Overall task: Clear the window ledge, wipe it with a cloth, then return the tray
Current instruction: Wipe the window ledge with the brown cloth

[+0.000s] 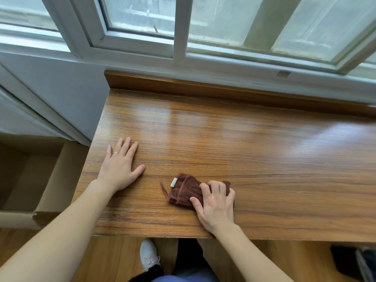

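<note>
**Ledge under the cloth: one hand wipes, one hand braces**

The window ledge [223, 139], a broad wood-grain board with a raised strip along its back edge, lies under a white-framed sliding window [181, 29]. A person stands at its front edge, both bare forearms reaching over the board.

The right hand [216, 202] grips a dark reddish-brown cloth [184, 192], fingers curled over the bunched fabric and thumb tucked against its near side, pressing it to the board close to the front edge, roughly midway along the visible stretch. A small white label [173, 182] sticks up from the cloth's left end, and a loose corner trails toward the left.

The left hand [119, 167] lies flat on the board near the left edge, palm down, its four fingers straight and close together and the thumb spread out to the right. A thin ring [115, 153] sits on one finger. The two hands are well apart.

Window light glares off the board's right half. Left of the ledge stands an open cardboard box [50, 180], beside the board's left edge. Below the front edge a white shoe [148, 255] rests on the wooden floor, and a dark object [345, 261], too shadowed to identify, sits at the lower right.
</note>
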`<state>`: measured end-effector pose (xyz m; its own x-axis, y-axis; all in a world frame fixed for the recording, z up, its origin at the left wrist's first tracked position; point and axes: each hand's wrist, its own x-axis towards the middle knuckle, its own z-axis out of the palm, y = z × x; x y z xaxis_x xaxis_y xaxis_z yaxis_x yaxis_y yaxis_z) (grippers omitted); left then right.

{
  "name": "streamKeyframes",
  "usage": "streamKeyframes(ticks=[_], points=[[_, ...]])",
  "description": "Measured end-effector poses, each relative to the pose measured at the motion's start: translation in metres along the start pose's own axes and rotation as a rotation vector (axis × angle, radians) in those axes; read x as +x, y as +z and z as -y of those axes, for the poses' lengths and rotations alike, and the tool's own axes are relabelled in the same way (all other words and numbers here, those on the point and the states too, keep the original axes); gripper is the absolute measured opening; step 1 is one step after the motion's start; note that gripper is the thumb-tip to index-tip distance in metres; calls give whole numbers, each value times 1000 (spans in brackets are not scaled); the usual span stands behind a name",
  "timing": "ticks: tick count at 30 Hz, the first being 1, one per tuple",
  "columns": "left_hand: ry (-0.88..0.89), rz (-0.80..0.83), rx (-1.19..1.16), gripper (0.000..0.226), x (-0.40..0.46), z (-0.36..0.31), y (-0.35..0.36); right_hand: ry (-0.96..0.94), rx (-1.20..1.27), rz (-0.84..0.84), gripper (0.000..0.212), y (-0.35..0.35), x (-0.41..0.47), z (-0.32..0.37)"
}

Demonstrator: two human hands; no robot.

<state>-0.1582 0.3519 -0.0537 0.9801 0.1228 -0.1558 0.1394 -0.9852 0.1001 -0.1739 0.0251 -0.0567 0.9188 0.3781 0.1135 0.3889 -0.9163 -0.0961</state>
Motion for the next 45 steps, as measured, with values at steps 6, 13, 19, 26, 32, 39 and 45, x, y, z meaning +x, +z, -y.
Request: streamKeyframes(ticks=[6, 13, 19, 26, 32, 39, 45], points=[[6, -9, 2, 90, -2, 0, 1, -27, -20, 20, 41, -6, -39, 7], [-4, -33, -25, 90, -4, -2, 1, -54, -2, 8, 41, -4, -38, 4], [-13, -61, -35, 87, -3, -1, 0, -45, 14, -14, 41, 0, -1, -1], [1, -77, -26, 82, 1, 3, -1, 20, -15, 11, 47, 6, 93, -18], [-6, -105, -49, 78, 8, 4, -2, 113, -51, 188, 53, 4, 188, -31], [-109, -80, -35, 93, 25, 9, -5, 172, -83, 134, 50, 8, 265, -44], [-165, -47, -37, 99, 30, 19, -7, 204, -80, 119, 48, 14, 291, -44]])
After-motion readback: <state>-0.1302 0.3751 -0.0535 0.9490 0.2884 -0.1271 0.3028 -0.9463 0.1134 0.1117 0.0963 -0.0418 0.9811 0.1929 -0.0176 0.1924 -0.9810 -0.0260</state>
